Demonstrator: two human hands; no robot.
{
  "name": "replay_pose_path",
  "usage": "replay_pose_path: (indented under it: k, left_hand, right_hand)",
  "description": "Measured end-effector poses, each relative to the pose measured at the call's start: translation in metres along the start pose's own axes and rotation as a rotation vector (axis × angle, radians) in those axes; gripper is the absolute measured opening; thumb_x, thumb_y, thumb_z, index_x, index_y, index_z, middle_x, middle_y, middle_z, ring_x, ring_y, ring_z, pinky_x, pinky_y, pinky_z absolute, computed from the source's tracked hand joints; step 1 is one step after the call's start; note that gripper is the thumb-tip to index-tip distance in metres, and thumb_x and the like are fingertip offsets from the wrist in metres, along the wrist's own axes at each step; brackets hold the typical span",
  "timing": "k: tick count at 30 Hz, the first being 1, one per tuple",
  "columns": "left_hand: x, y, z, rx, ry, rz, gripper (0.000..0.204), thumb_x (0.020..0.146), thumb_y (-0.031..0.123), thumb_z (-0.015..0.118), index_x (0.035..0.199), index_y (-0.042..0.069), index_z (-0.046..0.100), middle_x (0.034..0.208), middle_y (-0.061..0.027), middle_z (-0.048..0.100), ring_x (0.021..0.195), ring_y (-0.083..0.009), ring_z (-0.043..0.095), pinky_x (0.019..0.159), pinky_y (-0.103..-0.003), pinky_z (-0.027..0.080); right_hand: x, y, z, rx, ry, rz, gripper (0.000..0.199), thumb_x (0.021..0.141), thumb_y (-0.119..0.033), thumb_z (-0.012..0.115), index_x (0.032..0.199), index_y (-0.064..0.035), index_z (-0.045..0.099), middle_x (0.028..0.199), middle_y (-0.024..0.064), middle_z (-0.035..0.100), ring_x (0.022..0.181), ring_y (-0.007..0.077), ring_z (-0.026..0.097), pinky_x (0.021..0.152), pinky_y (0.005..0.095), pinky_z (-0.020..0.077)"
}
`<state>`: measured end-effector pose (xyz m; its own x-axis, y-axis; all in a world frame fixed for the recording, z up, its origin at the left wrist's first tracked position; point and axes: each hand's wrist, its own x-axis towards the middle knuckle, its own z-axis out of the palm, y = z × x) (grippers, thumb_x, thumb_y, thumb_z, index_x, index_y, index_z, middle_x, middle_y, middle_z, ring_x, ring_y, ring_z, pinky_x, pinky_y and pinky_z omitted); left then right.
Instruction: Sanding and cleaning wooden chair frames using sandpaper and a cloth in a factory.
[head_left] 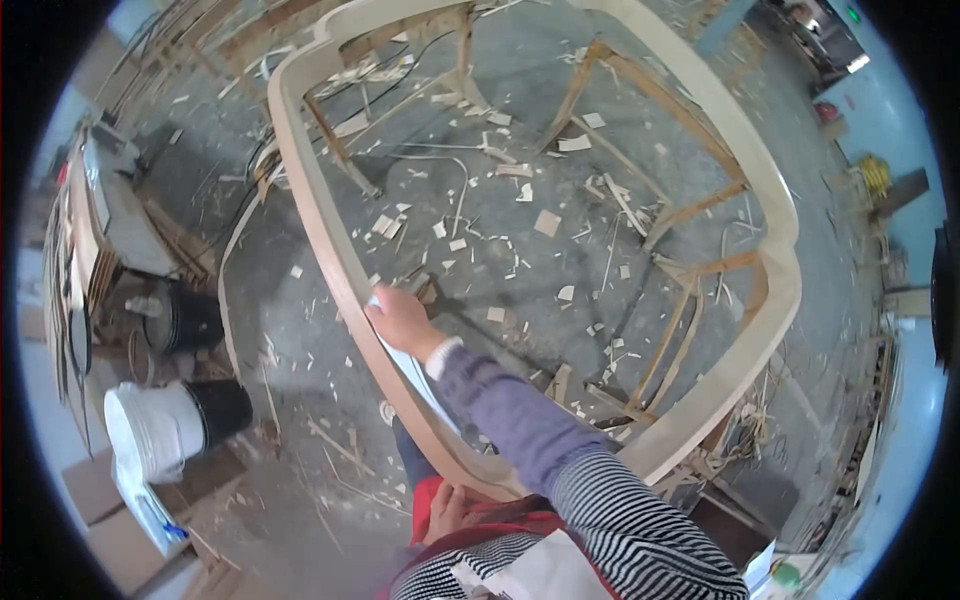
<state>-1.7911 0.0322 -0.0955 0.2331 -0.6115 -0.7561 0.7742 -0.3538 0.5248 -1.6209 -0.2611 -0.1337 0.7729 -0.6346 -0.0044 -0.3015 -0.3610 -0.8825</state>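
Note:
A large wooden frame, rounded at its corners, spans the view on wooden supports. My right arm, in a purple sleeve cuff over black-and-white stripes, crosses the near part of the frame. My right hand is closed at the frame's inner left side, gripping the upper end of a pale, whitish strip. The strip runs down along the inner face toward me. Low in the view, my left hand lies against my red apron beside the frame's near edge, fingers stretched out and holding nothing I can see.
Wood scraps litter the grey floor inside and around the frame. Wooden braces stand beneath its right side. At left are a white bucket, dark buckets and stacked boards. A cable trails at upper left.

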Motion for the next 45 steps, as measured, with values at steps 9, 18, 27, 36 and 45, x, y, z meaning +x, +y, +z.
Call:
replay_pose_path:
  k: [9,18,27,36,45]
  left_hand:
    - [0.036,0.091,-0.144,0.519,-0.315,-0.032,0.039,0.106,0.032,0.041,0.111,-0.001,0.061,0.100,-0.0081,0.065,0.095,-0.0151,0.060,0.087,-0.026,0.047]
    - [0.066,0.234,-0.254,0.293,0.034,0.154,0.041,0.105,0.038,0.042,0.108,0.001,0.060,0.094,-0.0116,0.066,0.085,-0.0203,0.065,0.079,-0.033,0.054]
    - [0.227,0.378,-0.146,0.283,-0.031,0.417,0.038,0.103,0.038,0.045,0.100,0.002,0.057,0.086,-0.0082,0.062,0.077,-0.0195,0.065,0.073,-0.036,0.056]
    - [0.345,0.475,-0.078,0.371,0.344,0.548,0.046,0.101,0.041,0.044,0.112,-0.002,0.056,0.094,-0.0085,0.064,0.080,-0.0195,0.064,0.073,-0.033,0.053]
    - [0.373,0.467,-0.079,0.293,0.383,0.711,0.042,0.102,0.042,0.044,0.106,0.002,0.057,0.092,-0.0051,0.061,0.082,-0.0142,0.058,0.074,-0.030,0.048]
  right_hand:
    - [0.024,-0.006,0.005,0.035,-0.050,0.138,0.027,0.089,-0.027,0.060,0.094,-0.0006,0.056,0.094,0.0250,0.064,0.093,0.0450,0.060,0.076,0.0501,0.0475]
    - [0.027,-0.031,0.013,-0.161,0.018,0.188,0.027,0.090,-0.023,0.062,0.100,0.0017,0.058,0.093,0.0257,0.064,0.088,0.0422,0.063,0.074,0.0444,0.0481]
    - [0.025,-0.039,0.011,-0.083,-0.019,0.236,0.027,0.089,-0.022,0.063,0.102,0.0006,0.058,0.092,0.0244,0.064,0.088,0.0420,0.062,0.073,0.0438,0.0481]
    - [0.032,-0.029,0.003,-0.073,-0.055,0.241,0.025,0.089,-0.022,0.061,0.099,0.0006,0.057,0.088,0.0249,0.062,0.085,0.0445,0.061,0.069,0.0489,0.0458]
    - [0.073,-0.029,0.000,0.065,-0.039,0.246,0.027,0.091,-0.024,0.060,0.102,0.0000,0.056,0.087,0.0264,0.060,0.085,0.0471,0.059,0.067,0.0504,0.0444]
